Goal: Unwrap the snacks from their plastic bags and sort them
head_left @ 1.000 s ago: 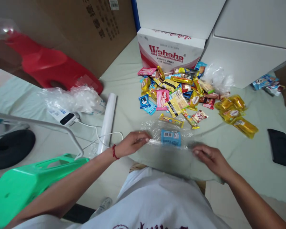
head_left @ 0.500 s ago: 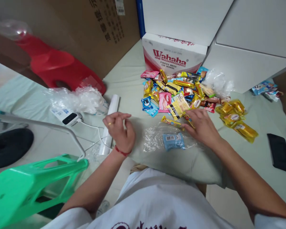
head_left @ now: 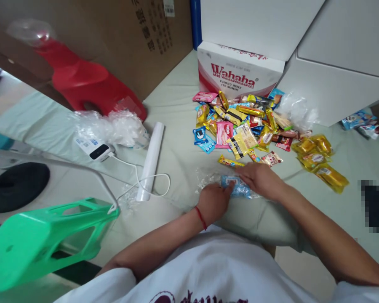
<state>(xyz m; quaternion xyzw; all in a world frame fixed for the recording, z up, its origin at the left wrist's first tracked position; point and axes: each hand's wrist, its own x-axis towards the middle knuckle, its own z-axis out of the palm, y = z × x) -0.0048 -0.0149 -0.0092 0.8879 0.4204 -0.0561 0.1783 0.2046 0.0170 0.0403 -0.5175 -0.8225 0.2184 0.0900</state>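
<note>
1. Both my hands meet on the clear bag point(head_left: 208, 180) at 12 o'clock: left hand point(head_left: 213, 202) pinches its near edge, right hand point(head_left: 260, 180) presses the blue packet point(head_left: 236, 187) inside it.
2. I judge it best to hold the mouth taut and slide the packet flat, so the thin film doesn't bunch.
3. Farther at 1 o'clock, the loose snack pile point(head_left: 243, 122) lies on the worktop point(head_left: 177, 105).
4. Beyond it, the Wahaha box point(head_left: 236, 73) stands shut; contents unseen.
</note>
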